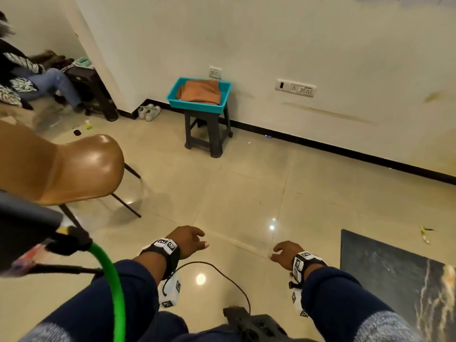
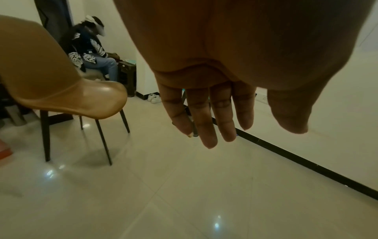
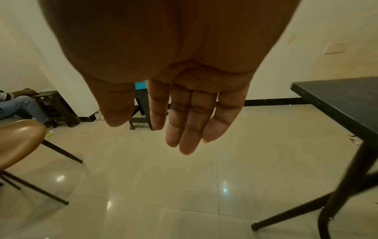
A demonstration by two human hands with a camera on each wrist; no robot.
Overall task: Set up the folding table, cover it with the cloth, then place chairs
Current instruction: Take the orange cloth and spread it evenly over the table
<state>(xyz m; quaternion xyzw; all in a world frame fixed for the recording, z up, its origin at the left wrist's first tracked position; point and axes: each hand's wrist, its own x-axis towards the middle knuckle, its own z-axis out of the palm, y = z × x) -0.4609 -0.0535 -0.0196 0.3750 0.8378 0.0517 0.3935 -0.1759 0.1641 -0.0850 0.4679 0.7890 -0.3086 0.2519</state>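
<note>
The dark marbled folding table [image 1: 394,275] stands on its black legs at my right; its top [image 3: 343,95] and legs show in the right wrist view. A folded brown cloth [image 1: 201,92] lies in a teal tray [image 1: 197,104] on a dark stool by the far wall. A tan plastic chair [image 1: 64,169] with thin black legs stands at my left, and shows as well in the left wrist view as chair [image 2: 61,90]. My left hand [image 1: 190,241] and right hand [image 1: 283,251] hang over the bare floor, fingers relaxed, holding nothing. Straight fingers [image 2: 204,122] and fingers [image 3: 184,122] fill both wrist views.
A seated person [image 1: 27,77] is at the far left beside a dark stool [image 1: 93,92]. White shoes [image 1: 149,112] lie by the wall corner. A green hose [image 1: 113,275] and a black cable [image 1: 222,275] hang near my body. Glossy tiled floor lies between chair, stool and table.
</note>
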